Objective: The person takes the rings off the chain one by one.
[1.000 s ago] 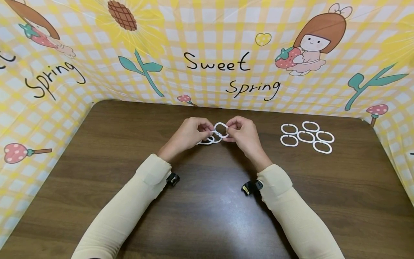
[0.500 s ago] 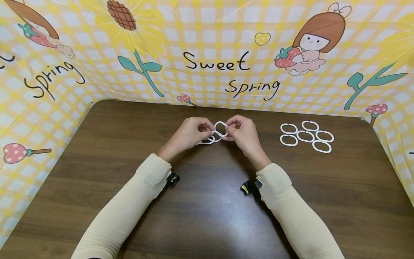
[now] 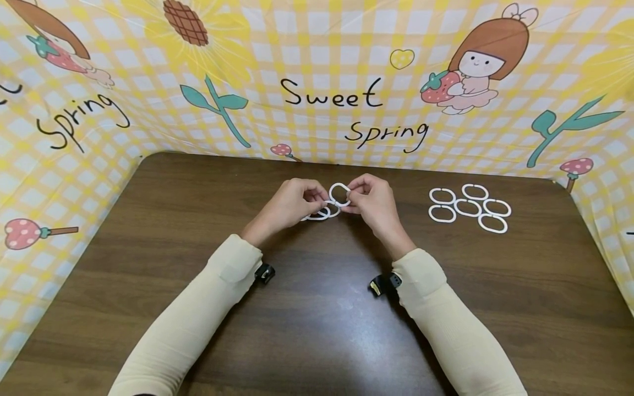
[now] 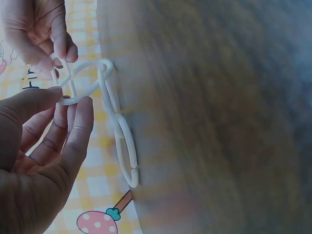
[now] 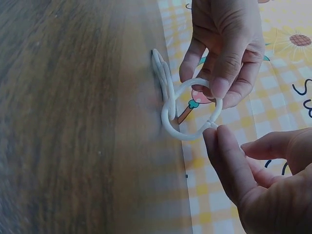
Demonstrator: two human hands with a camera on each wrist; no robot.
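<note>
Near the far side of the brown table, my left hand [image 3: 292, 203] pinches an oval white plastic chain link [image 5: 171, 129] between thumb and fingers. Two more links [image 4: 127, 151] trail from it as a short chain, partly behind the left hand in the head view. My right hand [image 3: 371, 201] pinches another white link [image 3: 339, 185] by its right side. That link tilts up and crosses the left hand's link close to the left fingertips. In the right wrist view it shows almost edge-on, largely covered by the right fingers [image 5: 229, 146].
Several loose white links [image 3: 468, 208] lie flat in a cluster on the brown table [image 3: 317, 319], to the right of the hands. A yellow checked cloth [image 3: 317, 55] with printed pictures stands along the table's back and sides. Each wrist wears a small black camera [image 3: 264, 273].
The right hand's link has risen slightly and stands a little more upright against the left hand's link. The left hand and the loose links stay in place.
</note>
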